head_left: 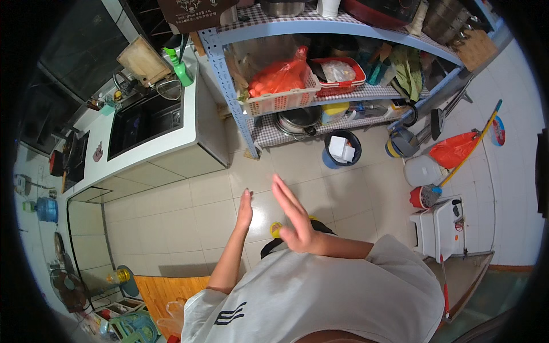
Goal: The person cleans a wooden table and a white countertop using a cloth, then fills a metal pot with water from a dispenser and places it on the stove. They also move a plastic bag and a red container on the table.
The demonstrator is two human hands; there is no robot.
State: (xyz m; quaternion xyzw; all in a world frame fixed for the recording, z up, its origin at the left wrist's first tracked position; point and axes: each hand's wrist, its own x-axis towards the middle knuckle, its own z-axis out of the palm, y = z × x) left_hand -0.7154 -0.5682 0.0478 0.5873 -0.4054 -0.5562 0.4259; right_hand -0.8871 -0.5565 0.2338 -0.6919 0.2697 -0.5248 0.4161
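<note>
My left hand [245,211] is raised in front of my body, seen edge-on with the fingers stretched out straight. Facing it across a gap, my right hand [295,218] is held up with long straight fingers and the thumb spread away. Neither hand holds or touches anything. Beneath them lies the tiled floor [214,212], where a yellow slipper [276,229] shows on one foot. Beyond my right hand stands a blue waste bin [330,159] with white boxes or paper [341,149] inside.
A blue metal shelf rack [229,81] holds a basket [281,100] with a red plastic bag [279,77]. To the left runs a white counter [141,143] with a black sink [148,120]. White stools [437,227] and a mop head [429,196] stand right. A wooden table [167,291] is behind my left arm.
</note>
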